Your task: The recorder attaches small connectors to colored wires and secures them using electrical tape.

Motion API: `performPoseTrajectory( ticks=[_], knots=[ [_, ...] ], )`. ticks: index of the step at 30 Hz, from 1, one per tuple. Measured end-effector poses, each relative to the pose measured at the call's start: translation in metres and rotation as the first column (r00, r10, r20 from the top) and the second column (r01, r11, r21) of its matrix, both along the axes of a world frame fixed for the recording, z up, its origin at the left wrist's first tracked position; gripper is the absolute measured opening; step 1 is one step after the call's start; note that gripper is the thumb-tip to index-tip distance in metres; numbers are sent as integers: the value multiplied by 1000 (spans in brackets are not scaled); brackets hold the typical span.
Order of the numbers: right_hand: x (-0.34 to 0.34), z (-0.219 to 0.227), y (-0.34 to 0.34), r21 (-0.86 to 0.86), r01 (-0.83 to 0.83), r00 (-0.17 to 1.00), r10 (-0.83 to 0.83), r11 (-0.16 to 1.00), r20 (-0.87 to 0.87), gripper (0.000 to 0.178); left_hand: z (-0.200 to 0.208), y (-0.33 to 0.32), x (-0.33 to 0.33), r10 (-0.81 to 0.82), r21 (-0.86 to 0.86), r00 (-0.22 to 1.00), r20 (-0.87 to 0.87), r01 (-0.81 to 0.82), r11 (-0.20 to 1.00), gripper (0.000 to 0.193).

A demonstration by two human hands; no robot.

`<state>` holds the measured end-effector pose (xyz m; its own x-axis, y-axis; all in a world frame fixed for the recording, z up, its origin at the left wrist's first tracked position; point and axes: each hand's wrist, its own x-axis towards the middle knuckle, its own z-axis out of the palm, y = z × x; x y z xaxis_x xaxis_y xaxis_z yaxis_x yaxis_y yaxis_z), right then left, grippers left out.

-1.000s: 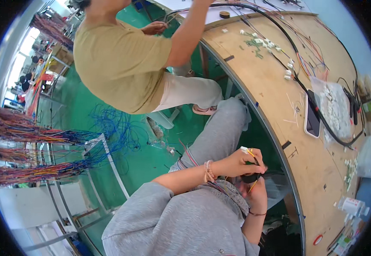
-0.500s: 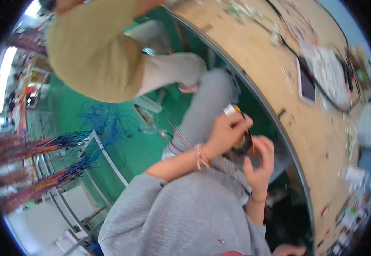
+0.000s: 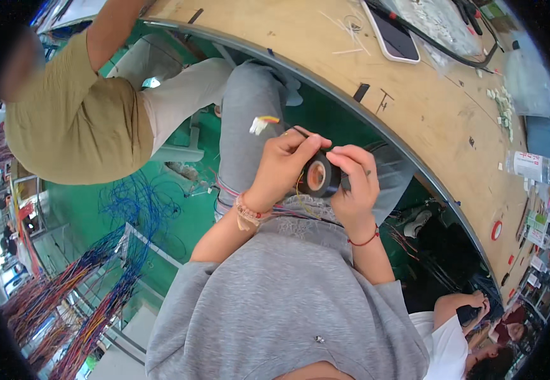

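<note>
My left hand is closed in a pinch around a thin wire bundle above my lap. From it sticks out a white plug connector with short yellow and orange wires. A roll of black tape with an orange-brown core sits between my hands, and my right hand is closed on its right side. The fingertips of both hands nearly meet above the roll, where a dark strip runs between them. More thin wires trail below the roll across my lap; their ends are hidden.
The curved table edge runs just beyond my hands. On the table lie a phone, a black cable, a clear bottle and a red tape ring. Coloured wire bundles hang at left. Co-workers sit at upper left and lower right.
The view has swung, so the table and co-worker appear shifted left. My right hand has closed in on the tape roll, its fingertips now near the left hand's.
</note>
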<state>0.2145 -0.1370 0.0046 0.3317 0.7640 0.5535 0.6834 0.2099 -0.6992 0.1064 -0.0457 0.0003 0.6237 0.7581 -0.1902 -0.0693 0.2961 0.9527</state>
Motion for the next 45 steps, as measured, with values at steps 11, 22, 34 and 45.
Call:
performPoseTrajectory(
  ticks=[11, 22, 34, 45],
  knots=[
    [21, -30, -1, -214, -845, 135, -192, 489, -972, 25, -10, 13, -1, -263, 559, 932, 251, 82, 825, 15],
    [2, -3, -2, -115, -83, 995, 88, 990, 42, 37, -10, -4, -3, -5, -2, 996, -87, 5, 1000, 15],
    [-7, -14, -2, -217, -11, 647, -158, 976, -746, 32, -34, -15, 1, 53, -514, 903, 426, 193, 836, 16],
    [0, 14, 0, -286, -205, 857, 30, 936, -514, 50, -24, -15, 2, 104, 478, 989, -109, -40, 878, 10]
  ],
)
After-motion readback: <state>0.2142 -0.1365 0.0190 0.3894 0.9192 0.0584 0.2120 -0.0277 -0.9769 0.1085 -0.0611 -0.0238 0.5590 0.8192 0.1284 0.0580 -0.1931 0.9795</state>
